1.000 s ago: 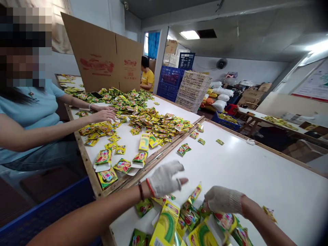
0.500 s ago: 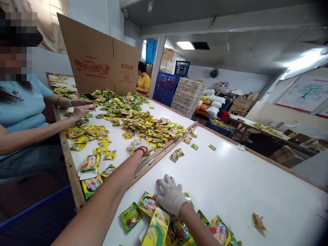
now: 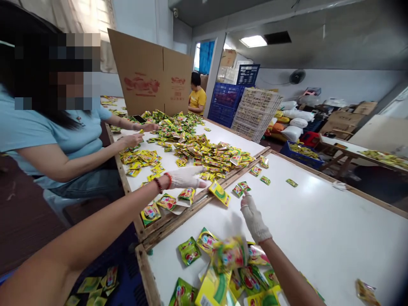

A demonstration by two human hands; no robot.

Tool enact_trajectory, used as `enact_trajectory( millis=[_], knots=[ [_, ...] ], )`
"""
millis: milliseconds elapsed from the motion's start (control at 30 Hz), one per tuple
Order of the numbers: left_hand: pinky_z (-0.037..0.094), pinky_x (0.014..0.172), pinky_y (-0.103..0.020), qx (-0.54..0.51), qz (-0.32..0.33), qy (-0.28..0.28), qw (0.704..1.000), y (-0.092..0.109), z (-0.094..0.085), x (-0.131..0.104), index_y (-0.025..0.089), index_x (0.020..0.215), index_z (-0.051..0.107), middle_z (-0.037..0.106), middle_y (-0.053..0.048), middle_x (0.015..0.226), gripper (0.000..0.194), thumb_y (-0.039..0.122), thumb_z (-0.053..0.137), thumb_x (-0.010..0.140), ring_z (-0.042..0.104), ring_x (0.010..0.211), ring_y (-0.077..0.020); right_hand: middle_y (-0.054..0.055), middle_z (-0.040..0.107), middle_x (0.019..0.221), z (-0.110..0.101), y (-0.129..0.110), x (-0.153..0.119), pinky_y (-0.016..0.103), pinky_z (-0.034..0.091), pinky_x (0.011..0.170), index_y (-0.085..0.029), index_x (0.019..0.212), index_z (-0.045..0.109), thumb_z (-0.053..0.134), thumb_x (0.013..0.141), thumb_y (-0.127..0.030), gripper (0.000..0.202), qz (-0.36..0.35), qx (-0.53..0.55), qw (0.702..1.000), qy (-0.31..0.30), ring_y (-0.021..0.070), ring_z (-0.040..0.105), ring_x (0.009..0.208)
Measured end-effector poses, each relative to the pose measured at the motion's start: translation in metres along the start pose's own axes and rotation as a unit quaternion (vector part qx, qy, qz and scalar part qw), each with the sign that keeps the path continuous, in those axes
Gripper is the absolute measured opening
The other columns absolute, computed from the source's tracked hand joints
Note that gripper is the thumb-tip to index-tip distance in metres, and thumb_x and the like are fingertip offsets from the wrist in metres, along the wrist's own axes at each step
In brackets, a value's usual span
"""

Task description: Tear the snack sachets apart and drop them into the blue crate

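Observation:
My left hand [image 3: 186, 177], in a white fingerless-tipped glove, reaches over the wooden divider with its fingers stretched out and thumb apart. Just beyond its thumb, a yellow-green small carton [image 3: 219, 193] tilts on the divider. My right hand [image 3: 254, 217], gloved too, is extended over the white table, its fingertips near two small green candy packets [image 3: 241, 188]; I see nothing held in it. Between my arms, a blurred yellow packet [image 3: 230, 253] hangs above a heap of green packets and a yellow carton [image 3: 213, 285].
A large pile of packets [image 3: 210, 153] covers the far table before a tall cardboard box [image 3: 146, 80]. At left, a co-worker in a light blue shirt [image 3: 63, 140] handles packets. Blue crates [image 3: 225, 104] stand behind. A blue bin [image 3: 121, 272] with packets sits low at left.
The view has swung left. My right hand has left the near heap and stretched forward. A carton now lies by my left hand at the divider, and a blurred packet appears above the heap.

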State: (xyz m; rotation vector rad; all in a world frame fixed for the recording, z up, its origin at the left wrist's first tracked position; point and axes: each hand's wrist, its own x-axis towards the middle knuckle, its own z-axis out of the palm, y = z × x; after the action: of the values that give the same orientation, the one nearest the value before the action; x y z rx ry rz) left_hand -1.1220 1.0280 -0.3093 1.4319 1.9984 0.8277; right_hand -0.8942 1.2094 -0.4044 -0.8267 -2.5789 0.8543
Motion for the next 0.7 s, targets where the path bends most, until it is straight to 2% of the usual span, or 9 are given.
enact_trajectory(
  millis=[100,167,233,333,467,567,633,667,700],
  knots=[
    [0.036,0.096,-0.043,0.191,-0.164,0.019,0.968,-0.047,-0.027,-0.049,0.019,0.121,0.048,0.044,-0.015,0.131,0.077,0.029,0.070,0.048,0.041,0.118,-0.0361,0.012,0.039,0.134,0.011,-0.047,0.015,0.034,0.031,0.102,-0.015,0.133,0.034,0.035,0.084,-0.049,0.058,-0.087,-0.011,0.996,0.025,0.0232,0.035,0.126],
    [0.039,0.091,-0.046,0.213,-0.269,0.054,0.938,-0.074,-0.034,-0.074,0.016,0.116,0.052,0.048,-0.019,0.123,0.078,0.031,0.073,0.042,0.045,0.112,-0.0405,0.012,0.042,0.130,0.027,-0.087,0.023,0.036,0.031,0.101,-0.017,0.129,0.040,0.038,0.084,-0.049,0.055,-0.160,-0.066,0.985,-0.026,0.0241,0.035,0.123],
    [0.041,0.088,-0.045,0.193,-0.301,0.085,0.930,-0.091,-0.029,-0.087,0.012,0.117,0.050,0.051,-0.020,0.120,0.079,0.040,0.071,0.047,0.049,0.109,-0.0389,0.012,0.042,0.131,0.046,-0.125,0.034,0.045,0.028,0.100,-0.021,0.129,0.040,0.031,0.087,-0.050,0.051,-0.180,-0.137,0.967,-0.113,0.0270,0.031,0.125],
    [0.041,0.092,-0.037,0.168,-0.270,0.125,0.940,-0.094,-0.006,-0.087,0.012,0.126,0.039,0.048,-0.018,0.125,0.073,0.042,0.060,0.063,0.049,0.112,-0.0306,0.011,0.053,0.120,0.071,-0.168,0.050,0.054,0.032,0.091,-0.025,0.116,0.054,0.031,0.086,-0.054,0.047,-0.183,-0.160,0.950,-0.194,0.0302,0.041,0.117],
    [0.041,0.092,-0.026,0.105,-0.204,0.162,0.960,-0.069,0.026,-0.071,0.018,0.134,0.026,0.039,-0.011,0.135,0.068,0.028,0.053,0.073,0.048,0.114,-0.0188,0.006,0.065,0.089,0.070,-0.181,0.057,0.038,0.044,0.076,-0.021,0.087,0.067,0.047,0.076,-0.057,0.042,-0.193,-0.166,0.917,-0.306,0.0234,0.058,0.086],
    [0.043,0.091,-0.027,-0.038,-0.048,0.103,0.993,-0.040,0.041,-0.068,0.021,0.136,0.026,0.044,-0.008,0.132,0.078,0.026,0.062,0.068,0.050,0.112,-0.0197,0.001,0.064,0.065,0.033,-0.160,0.046,0.025,0.043,0.060,-0.019,0.075,0.068,0.051,0.074,-0.048,0.034,-0.195,-0.162,0.889,-0.382,0.0148,0.058,0.063],
    [0.041,0.095,-0.032,-0.107,0.047,0.043,0.992,-0.028,0.041,-0.072,0.021,0.136,0.029,0.046,-0.007,0.132,0.074,0.027,0.061,0.069,0.047,0.116,-0.0221,-0.002,0.061,0.058,0.000,-0.137,0.036,0.021,0.041,0.053,-0.018,0.069,0.068,0.055,0.071,-0.038,0.023,-0.186,-0.158,0.868,-0.433,0.0119,0.054,0.055],
    [0.040,0.097,-0.033,-0.104,0.061,0.034,0.992,-0.027,0.037,-0.076,0.022,0.135,0.031,0.046,-0.006,0.133,0.069,0.027,0.058,0.072,0.045,0.119,-0.0221,-0.001,0.061,0.057,-0.016,-0.126,0.033,0.021,0.040,0.051,-0.018,0.067,0.068,0.054,0.070,-0.034,0.022,-0.178,-0.144,0.850,-0.475,0.0119,0.054,0.055],
    [0.038,0.100,-0.033,-0.075,0.053,0.040,0.995,-0.030,0.031,-0.079,0.022,0.134,0.034,0.044,-0.006,0.134,0.064,0.025,0.054,0.073,0.043,0.121,-0.0217,-0.001,0.061,0.058,-0.028,-0.115,0.029,0.021,0.039,0.050,-0.017,0.067,0.068,0.052,0.072,-0.033,0.023,-0.159,-0.132,0.856,-0.473,0.0123,0.054,0.055]
  ],
)
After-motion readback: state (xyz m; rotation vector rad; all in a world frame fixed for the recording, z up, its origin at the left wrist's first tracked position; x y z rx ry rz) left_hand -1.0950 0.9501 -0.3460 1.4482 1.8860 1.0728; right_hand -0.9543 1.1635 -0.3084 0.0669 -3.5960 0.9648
